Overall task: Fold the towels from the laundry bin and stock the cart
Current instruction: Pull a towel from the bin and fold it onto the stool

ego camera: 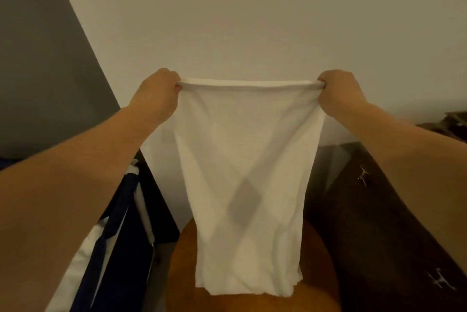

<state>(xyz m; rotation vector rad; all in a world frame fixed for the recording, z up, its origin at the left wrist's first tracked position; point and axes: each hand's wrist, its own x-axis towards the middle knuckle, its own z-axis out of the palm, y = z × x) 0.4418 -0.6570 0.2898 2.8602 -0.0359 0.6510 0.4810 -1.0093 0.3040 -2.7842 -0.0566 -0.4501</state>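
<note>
One towel (247, 172) — left hand (158, 94), right hand (340, 92) — two.

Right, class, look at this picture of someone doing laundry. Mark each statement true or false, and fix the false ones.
1. The left hand and right hand each grip the top edge of the white towel. True.
2. The towel lies folded on a shelf. False: it hangs down from the hands in front of the wall.
3. A dark blue bin stands below the left arm. True.
4. The right hand hangs free and holds nothing. False: it grips the towel's top corner.
</note>
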